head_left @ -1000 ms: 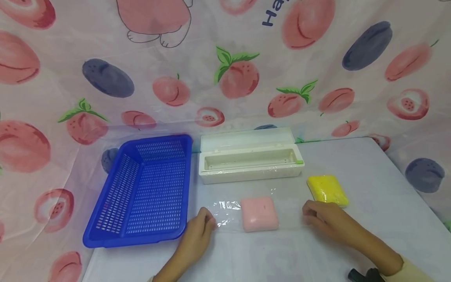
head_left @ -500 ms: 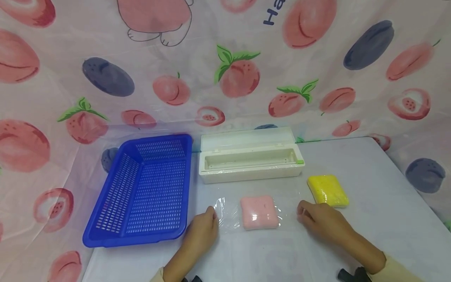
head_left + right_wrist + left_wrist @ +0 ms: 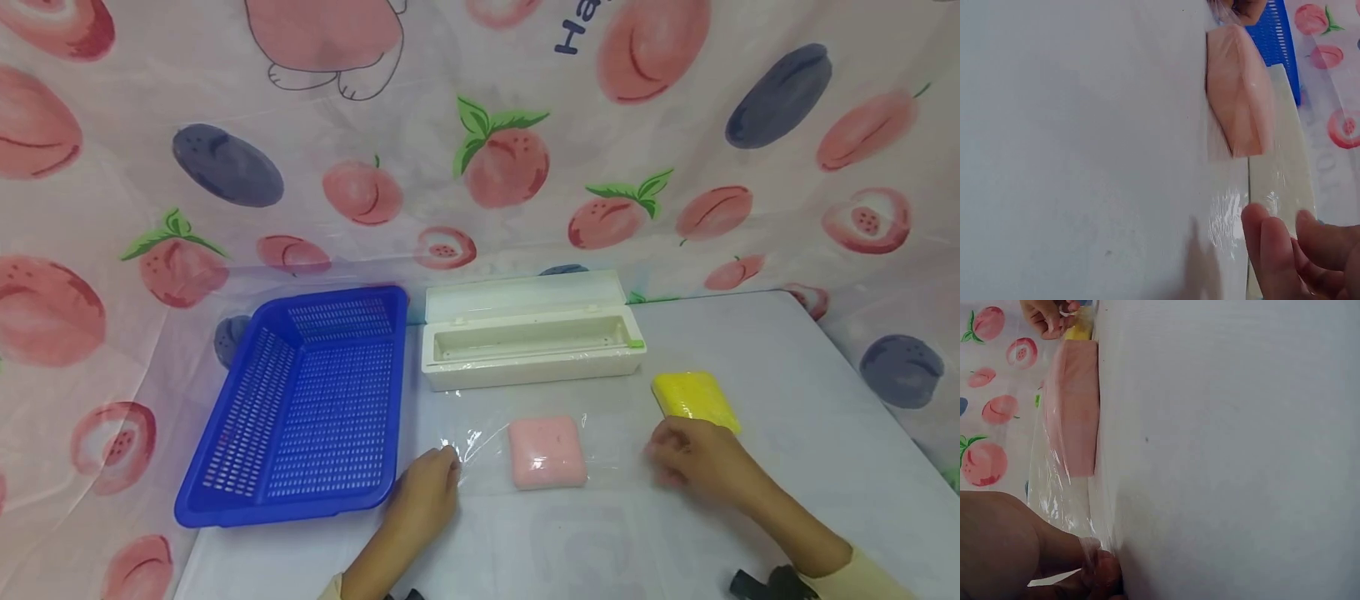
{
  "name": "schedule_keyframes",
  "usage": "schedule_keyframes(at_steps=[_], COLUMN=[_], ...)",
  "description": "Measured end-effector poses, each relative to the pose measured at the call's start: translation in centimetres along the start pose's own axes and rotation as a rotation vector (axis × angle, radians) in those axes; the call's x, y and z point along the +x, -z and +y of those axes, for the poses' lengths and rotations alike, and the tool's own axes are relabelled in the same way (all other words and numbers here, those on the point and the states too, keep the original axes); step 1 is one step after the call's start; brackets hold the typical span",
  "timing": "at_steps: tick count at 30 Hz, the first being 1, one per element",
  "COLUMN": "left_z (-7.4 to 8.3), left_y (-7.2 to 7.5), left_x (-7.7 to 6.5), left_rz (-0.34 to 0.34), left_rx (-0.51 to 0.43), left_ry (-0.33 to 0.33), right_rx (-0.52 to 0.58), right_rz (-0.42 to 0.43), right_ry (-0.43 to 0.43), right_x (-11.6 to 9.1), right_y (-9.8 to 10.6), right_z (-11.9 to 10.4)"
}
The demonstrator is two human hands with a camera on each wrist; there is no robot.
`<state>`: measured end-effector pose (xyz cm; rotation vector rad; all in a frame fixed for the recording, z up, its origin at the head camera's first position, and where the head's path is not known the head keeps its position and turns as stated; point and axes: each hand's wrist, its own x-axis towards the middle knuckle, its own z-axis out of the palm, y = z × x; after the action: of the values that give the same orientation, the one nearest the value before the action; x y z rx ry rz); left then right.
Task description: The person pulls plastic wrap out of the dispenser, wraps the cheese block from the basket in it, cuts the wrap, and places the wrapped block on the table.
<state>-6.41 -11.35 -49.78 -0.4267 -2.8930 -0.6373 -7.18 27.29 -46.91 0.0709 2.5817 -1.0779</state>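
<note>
A pink, rounded square block lies on a sheet of clear cling film spread over the white table. My left hand pinches the film's left edge between thumb and fingers, as the left wrist view shows at the fingertips. Off the film's right end, my right hand hovers with its fingers loosely bent. Thumb and fingers stand apart in the right wrist view. Just behind that hand sits a yellow square block with a glossy wrap, partly hidden by it.
Behind the film stands a long white cling film box, lid raised, with a green slider at its right end. A blue perforated basket is at the left, right beside my left forearm. A fruit-patterned curtain hangs along the back.
Over the last half second my right hand has shifted right and slightly away from me, and its fingers have spread apart. The left hand has moved slightly left. The pink block stays put.
</note>
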Motion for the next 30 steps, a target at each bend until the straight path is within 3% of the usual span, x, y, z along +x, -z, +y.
schedule_keyframes(at_steps=[3,5,7,10,12,15,19,22,27,30], left_z=[0.4,1.0,1.9,3.4,4.4,5.5,6.1,6.1,6.1,6.2], left_y=[0.3,0.7,1.2,1.9,2.0,1.8,1.1,0.8,0.6,0.6], left_x=[-0.4,-0.9,-1.4,-2.1,-2.1,-1.7,-0.9,-0.5,-0.1,0.3], left_rz=[-0.018,-0.049,-0.099,-0.186,-0.24,-0.306,-0.383,-0.42,-0.384,-0.373], left_rx=[0.035,0.106,0.201,0.322,0.357,0.367,0.365,0.363,0.422,0.453], left_ry=[0.025,0.036,0.002,-0.131,-0.246,-0.35,-0.359,-0.347,-0.389,-0.419], right_rx=[-0.024,-0.11,-0.274,-0.553,-0.697,-0.81,-0.854,-0.867,-0.831,-0.804], right_rz=[0.09,0.174,0.253,0.309,0.292,0.217,0.12,0.1,0.091,0.013], right_ry=[0.063,0.178,0.347,0.618,0.779,0.91,0.913,0.91,0.929,0.884], right_x=[-0.5,-1.1,-1.7,-2.4,-2.6,-2.4,-1.8,-1.4,-0.7,-0.2], right_y=[0.0,-0.4,-1.1,-2.4,-3.2,-4.5,-5.6,-5.7,-5.4,-5.3], right_z=[-0.3,-0.8,-1.4,-2.3,-2.7,-3.0,-2.9,-2.8,-3.2,-3.6])
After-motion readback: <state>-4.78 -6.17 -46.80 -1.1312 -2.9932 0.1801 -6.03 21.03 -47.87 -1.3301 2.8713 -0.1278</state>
